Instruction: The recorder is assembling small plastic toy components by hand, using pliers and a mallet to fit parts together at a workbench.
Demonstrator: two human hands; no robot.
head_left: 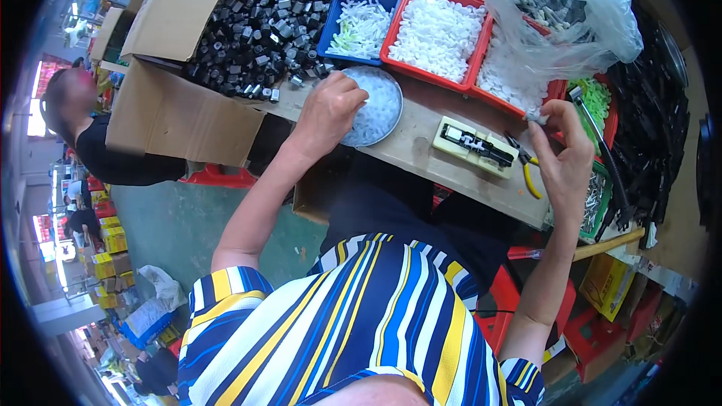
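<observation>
From the head view, I had my left hand curled, fingertips dipping into the round dish of clear parts at the bench edge. My right hand pinched a small grey piece beside the red tray. I judged seating it squarely in the cream jig needed a steady pinch.

I see bright, even light, no hard shadows. Windows blow out at 9 o'clock. Glare on the plastic bag at 1 o'clock. Heavy fisheye bend and black vignette at the rim. Centre sharp, edges soft.
</observation>
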